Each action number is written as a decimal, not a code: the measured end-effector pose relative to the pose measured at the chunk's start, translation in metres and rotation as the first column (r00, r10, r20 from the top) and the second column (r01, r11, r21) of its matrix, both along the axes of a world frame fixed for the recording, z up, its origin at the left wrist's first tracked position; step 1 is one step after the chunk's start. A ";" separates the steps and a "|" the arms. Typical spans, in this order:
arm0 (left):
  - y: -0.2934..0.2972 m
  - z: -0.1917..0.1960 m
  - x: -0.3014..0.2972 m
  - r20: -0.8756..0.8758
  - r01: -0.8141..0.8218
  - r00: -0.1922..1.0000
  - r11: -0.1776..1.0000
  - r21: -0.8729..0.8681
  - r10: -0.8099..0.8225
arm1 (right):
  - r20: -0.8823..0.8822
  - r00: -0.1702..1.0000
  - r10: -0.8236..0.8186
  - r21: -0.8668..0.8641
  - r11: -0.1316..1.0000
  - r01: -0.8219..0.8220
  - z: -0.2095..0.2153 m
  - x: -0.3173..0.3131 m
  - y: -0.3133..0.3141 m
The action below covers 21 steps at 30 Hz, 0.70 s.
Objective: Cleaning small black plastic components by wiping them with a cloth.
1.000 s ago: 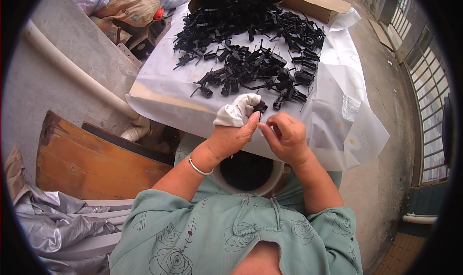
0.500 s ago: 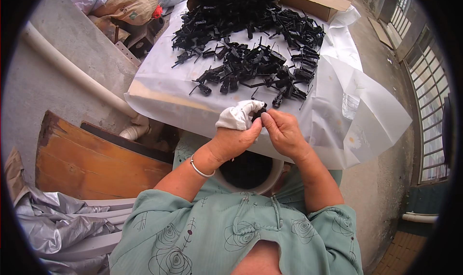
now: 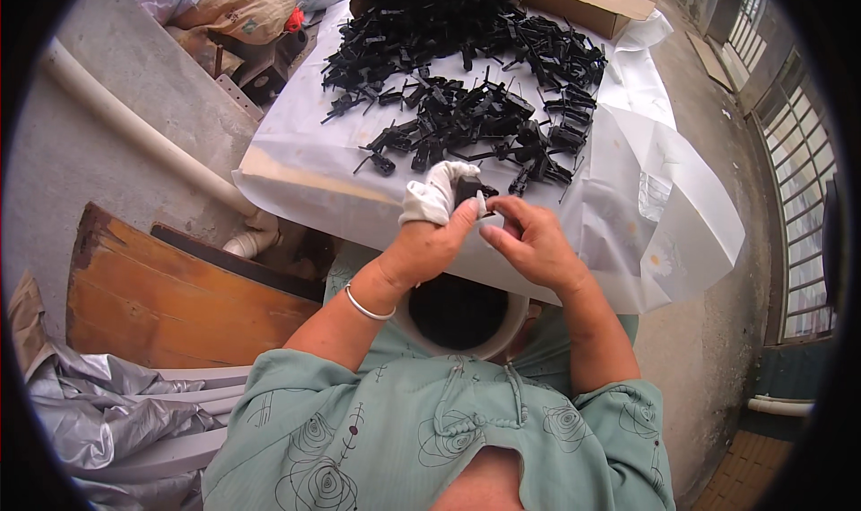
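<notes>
My left hand, its fingers covered by a white cloth glove and its thumb bare, is closed round a small black plastic part above the table's near edge. Just to the right, my bare right hand has its thumb and forefinger apart at the end of that part; I cannot tell whether a fingertip touches it. Beyond both hands, a heap of similar black plastic parts with thin stems spreads over the table. A pale bucket with dark contents stands below my hands, between my legs.
White plastic sheeting covers the table and hangs off at the right. An open cardboard box sits at the far end. To the left are a wooden board, a pipe and silvery sheeting. A barred window is at the right.
My right hand has drawn slightly away from the black part, its thumb and forefinger parting. My left hand has turned, so more of the part shows.
</notes>
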State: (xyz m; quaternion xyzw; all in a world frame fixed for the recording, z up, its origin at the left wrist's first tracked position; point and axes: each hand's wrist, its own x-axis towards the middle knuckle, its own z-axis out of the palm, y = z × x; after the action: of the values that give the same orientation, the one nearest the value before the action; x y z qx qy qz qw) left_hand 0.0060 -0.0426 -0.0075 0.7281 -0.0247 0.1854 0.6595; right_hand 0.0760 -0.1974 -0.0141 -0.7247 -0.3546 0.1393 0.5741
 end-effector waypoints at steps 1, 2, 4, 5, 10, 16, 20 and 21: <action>0.002 0.004 -0.002 -0.002 0.004 1.000 1.000 -0.001 -0.004 | 0.081 0.997 0.012 0.025 1.000 -0.014 -0.008 0.002 -0.001; 0.004 0.008 -0.003 -0.125 0.057 0.989 0.991 -0.121 -0.072 | 0.162 0.987 0.023 0.049 0.998 -0.032 -0.013 0.004 0.000; 0.004 0.009 -0.003 -0.239 0.094 0.959 0.965 -0.245 -0.154 | 0.249 0.967 -0.047 0.165 0.986 0.005 -0.015 0.010 0.001; 0.003 0.008 -0.004 -0.271 0.088 0.955 0.988 -0.125 -0.119 | 0.287 0.957 -0.038 0.154 0.988 -0.007 -0.012 0.010 0.001; 0.005 -0.005 -0.003 -0.085 0.148 0.988 0.947 0.285 -0.129 | -0.137 0.990 0.037 0.162 0.987 -0.015 -0.005 0.002 0.003; 0.002 0.007 -0.010 -0.229 0.193 0.962 0.963 0.188 -0.148 | -0.044 0.998 0.039 0.187 0.982 -0.030 -0.012 -0.001 0.009; -0.005 -0.001 -0.010 -0.105 0.060 0.994 0.921 0.385 -0.021 | 0.083 0.993 0.080 0.099 0.991 -0.089 -0.016 -0.007 0.012; -0.008 -0.002 -0.012 -0.062 0.005 0.998 0.876 0.482 0.028 | 0.069 0.993 0.095 0.092 0.991 -0.101 -0.018 -0.009 0.013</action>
State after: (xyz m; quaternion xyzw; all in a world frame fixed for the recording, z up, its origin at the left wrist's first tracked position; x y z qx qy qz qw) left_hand -0.0061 -0.0503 -0.0094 0.8753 -0.0436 0.1528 0.4568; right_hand 0.0665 -0.1844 -0.0323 -0.6823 -0.4144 0.1266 0.5888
